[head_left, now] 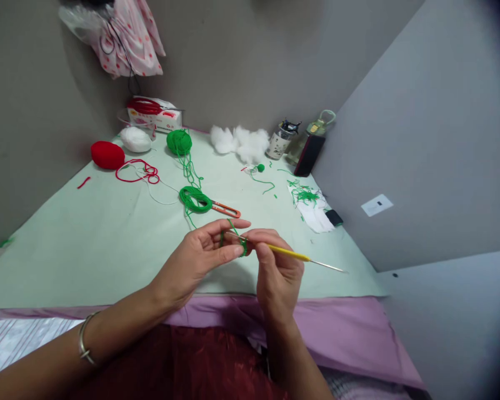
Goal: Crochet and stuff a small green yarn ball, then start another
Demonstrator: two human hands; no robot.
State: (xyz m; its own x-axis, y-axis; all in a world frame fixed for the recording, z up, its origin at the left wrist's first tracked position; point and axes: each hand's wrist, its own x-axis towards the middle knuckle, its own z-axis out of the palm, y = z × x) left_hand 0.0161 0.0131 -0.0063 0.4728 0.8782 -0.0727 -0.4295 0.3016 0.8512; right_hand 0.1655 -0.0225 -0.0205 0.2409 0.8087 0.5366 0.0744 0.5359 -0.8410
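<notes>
Between thumb and fingers, my left hand (206,247) pinches a small piece of green crochet work (244,246), and green yarn runs over its raised index finger. My right hand (277,266) grips a crochet hook (289,253) with a yellow handle and metal ends. The hook's inner end meets the green work at my left fingertips; its other end points out to the right. Just beyond my left hand lies a loose green yarn bundle (195,199), beside an orange slotted tool (226,209). Strands link the bundle towards a green yarn ball (179,143).
Red (108,155) and white yarn balls (135,139) sit at the back left near a tissue pack (166,119). White stuffing (245,143), a pen cup (278,143), a bottle (316,126) and a phone (310,155) stand behind. Green scraps (306,194) lie on white paper (316,215) at right.
</notes>
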